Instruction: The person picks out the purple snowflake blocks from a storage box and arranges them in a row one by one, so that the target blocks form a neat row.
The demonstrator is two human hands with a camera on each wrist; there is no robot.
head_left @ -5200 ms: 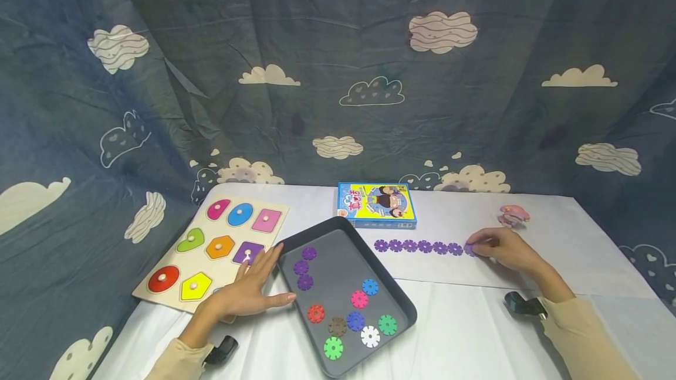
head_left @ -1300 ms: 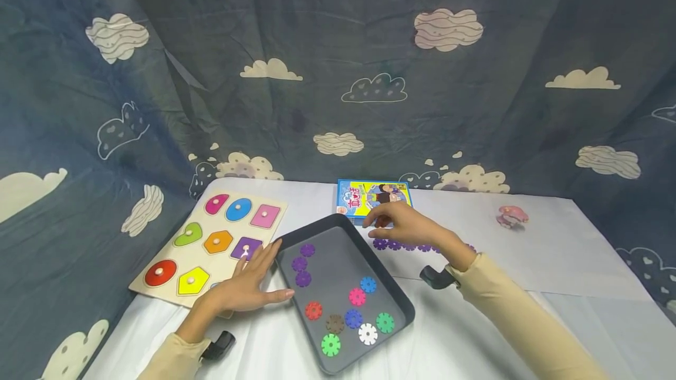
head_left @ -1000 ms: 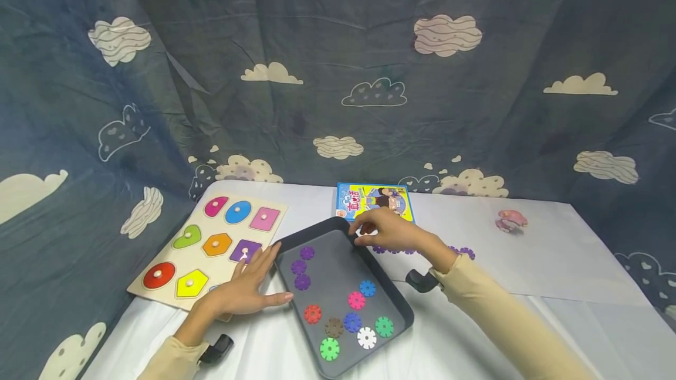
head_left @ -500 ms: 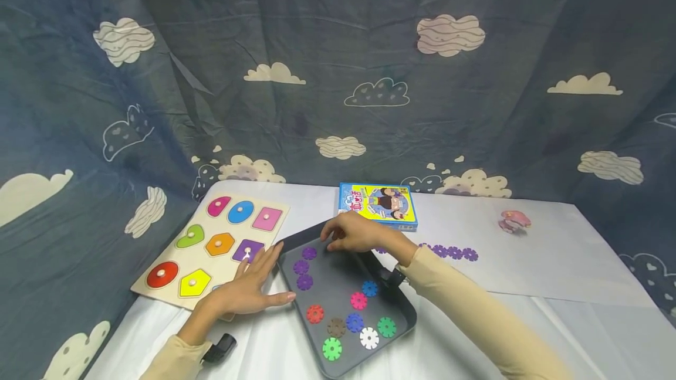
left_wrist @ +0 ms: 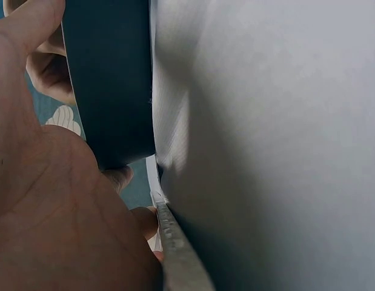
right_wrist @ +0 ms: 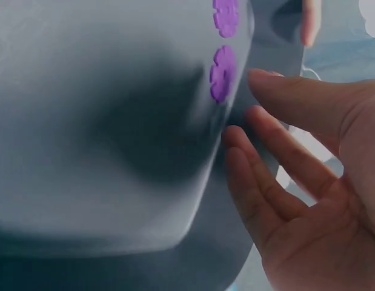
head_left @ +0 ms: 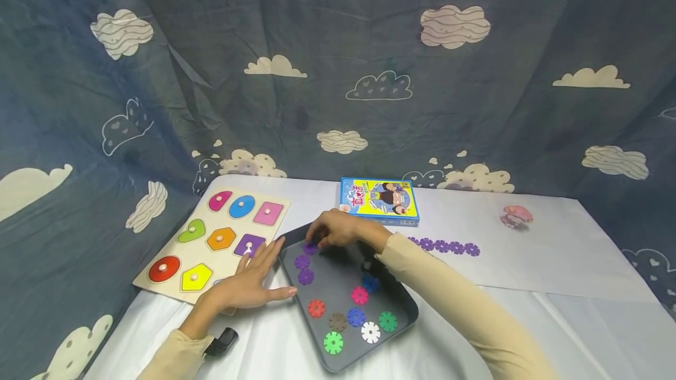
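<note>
My left hand [head_left: 244, 287] rests with spread fingers along the left rim of the dark grey tray [head_left: 364, 355]; its palm and the tray wall [left_wrist: 108, 85] fill the left of the left wrist view. My right hand [head_left: 342, 228] hovers over the tray's far corner, thumb and fingers apart. Below its fingertips lies a purple notched disc [head_left: 310, 248]; in the right wrist view this purple disc [right_wrist: 222, 74] sits just off the thumb tip. Two more purple discs [head_left: 302, 261] lie nearer along the left wall. Nothing shows between the right fingers.
Discs in other colours, such as a red one [head_left: 317, 308] and a white one [head_left: 371, 332], lie in the tray's near half. A row of purple discs [head_left: 442, 246], partly behind my sleeve, a card box [head_left: 379, 201], a pink toy [head_left: 516, 216] and a shape puzzle board [head_left: 174, 233] surround it.
My right hand has left the purple disc at the right end of the row and moved left, past the box, into the tray's far corner. The left hand stays on the rim.
</note>
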